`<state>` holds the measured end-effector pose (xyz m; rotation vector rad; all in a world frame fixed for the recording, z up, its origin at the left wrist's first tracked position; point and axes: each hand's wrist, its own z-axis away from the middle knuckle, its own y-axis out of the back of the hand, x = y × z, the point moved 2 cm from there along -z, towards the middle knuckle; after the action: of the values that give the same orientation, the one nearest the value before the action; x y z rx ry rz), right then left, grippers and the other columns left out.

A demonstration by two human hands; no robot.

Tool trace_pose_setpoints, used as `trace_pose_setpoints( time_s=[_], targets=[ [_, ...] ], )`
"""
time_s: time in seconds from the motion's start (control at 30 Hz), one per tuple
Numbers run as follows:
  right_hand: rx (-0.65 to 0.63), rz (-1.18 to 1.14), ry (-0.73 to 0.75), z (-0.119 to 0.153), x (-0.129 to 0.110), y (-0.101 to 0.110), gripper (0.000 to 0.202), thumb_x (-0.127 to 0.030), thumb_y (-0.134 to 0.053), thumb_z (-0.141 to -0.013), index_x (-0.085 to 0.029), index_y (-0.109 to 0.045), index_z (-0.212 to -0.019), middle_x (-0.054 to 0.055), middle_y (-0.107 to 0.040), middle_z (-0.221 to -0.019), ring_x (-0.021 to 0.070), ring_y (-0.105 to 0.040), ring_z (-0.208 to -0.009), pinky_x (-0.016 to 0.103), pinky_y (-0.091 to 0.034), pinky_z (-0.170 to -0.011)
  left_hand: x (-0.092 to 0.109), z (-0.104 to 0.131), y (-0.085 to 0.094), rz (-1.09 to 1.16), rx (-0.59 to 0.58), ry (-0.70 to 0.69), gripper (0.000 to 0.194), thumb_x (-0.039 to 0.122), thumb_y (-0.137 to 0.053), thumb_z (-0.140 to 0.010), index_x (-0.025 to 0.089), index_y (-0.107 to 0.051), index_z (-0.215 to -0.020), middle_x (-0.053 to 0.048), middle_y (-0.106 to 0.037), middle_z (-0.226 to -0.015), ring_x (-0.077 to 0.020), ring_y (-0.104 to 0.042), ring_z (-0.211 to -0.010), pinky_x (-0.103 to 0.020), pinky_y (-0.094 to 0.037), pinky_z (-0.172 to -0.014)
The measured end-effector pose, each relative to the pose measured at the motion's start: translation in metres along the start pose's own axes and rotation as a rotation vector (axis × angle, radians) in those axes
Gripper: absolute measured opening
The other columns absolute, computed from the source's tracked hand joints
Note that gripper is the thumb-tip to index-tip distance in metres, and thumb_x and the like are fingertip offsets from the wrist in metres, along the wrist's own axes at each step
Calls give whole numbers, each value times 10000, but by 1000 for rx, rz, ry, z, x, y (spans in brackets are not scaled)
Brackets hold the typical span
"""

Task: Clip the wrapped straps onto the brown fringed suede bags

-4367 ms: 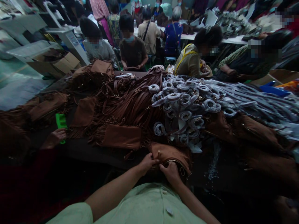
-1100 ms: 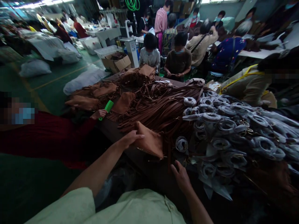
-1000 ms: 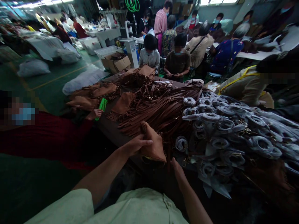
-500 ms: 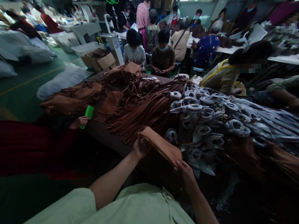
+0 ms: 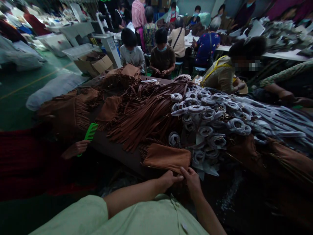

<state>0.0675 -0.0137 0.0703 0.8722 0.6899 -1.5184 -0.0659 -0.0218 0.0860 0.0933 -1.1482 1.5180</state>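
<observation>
Now lowered: brown, rectangular, fringed fabric pouch (image 5: 167,158) | seemingly steadied | edge pinched by right hand (image 5: 193,182) | left hand (image 5: 166,180) half-curled, hold unclear

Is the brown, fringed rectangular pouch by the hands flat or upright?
Flat: the brown rectangular pouch lies broad side up, with fringe spread beside it.
</observation>
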Motion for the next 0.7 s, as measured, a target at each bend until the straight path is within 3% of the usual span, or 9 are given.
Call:
trace_pose_setpoints(
  time_s=[0.1,0.23,0.37,0.47,0.53,0.6,0.7],
  targets=[
    [25,29,-7,2,1,4,405,-527,-683,-617,-162,-554,-737,-30,-602,-579,115,-509,-466,216,-376,-422,-11,-5,4,-101,33,138,350,482,-688,-654,153,-591,-726,49,-432,-470,-85,-395,-407,-233,-347,-468],
    [87,39,-35,3,5,12,387,-518,-681,-626,-174,-529,-718,-77,-508,-479,70,-409,-376,190,-307,-364,-8,-4,29,-284,27,123,415,553,-630,-676,147,-554,-640,59,-397,-423,-65,-326,-362,-223,-316,-430],
    [165,-82,-177,-3,14,30,403,-526,-691,-596,-187,-503,-706,-107,-432,-411,48,-328,-304,177,-236,-318,2,10,86,-405,162,104,468,606,-600,-661,142,-544,-665,66,-409,-435,-68,-374,-385,-208,-320,-450],
    [198,-122,-270,-9,21,41,426,-516,-720,-543,-186,-494,-689,-101,-455,-407,54,-339,-287,179,-233,-304,8,23,133,-477,276,112,504,641,-569,-658,139,-531,-681,65,-428,-462,-76,-407,-418,-210,-335,-480],
    [194,-155,-306,-11,24,43,430,-492,-740,-516,-187,-479,-671,-90,-477,-411,62,-370,-294,179,-251,-306,13,29,154,-591,321,121,489,629,-514,-712,141,-531,-691,56,-438,-474,-87,-426,-444,-218,-342,-508],
    [171,-198,-344,-12,26,42,424,-465,-748,-510,-188,-469,-669,-78,-499,-416,69,-391,-301,179,-263,-308,20,34,161,-809,374,161,439,572,-471,-775,148,-536,-682,30,-476,-504,-112,-467,-498,-239,-360,-555],
    [160,-238,-408,-12,28,38,386,-441,-728,-546,-187,-475,-689,-67,-507,-406,67,-372,-288,175,-247,-301,38,38,142,-1239,658,47,283,433,-505,-812,161,-572,-774,-37,-587,-729,-181,-548,-751,-305,-392,-731]
  ],
)
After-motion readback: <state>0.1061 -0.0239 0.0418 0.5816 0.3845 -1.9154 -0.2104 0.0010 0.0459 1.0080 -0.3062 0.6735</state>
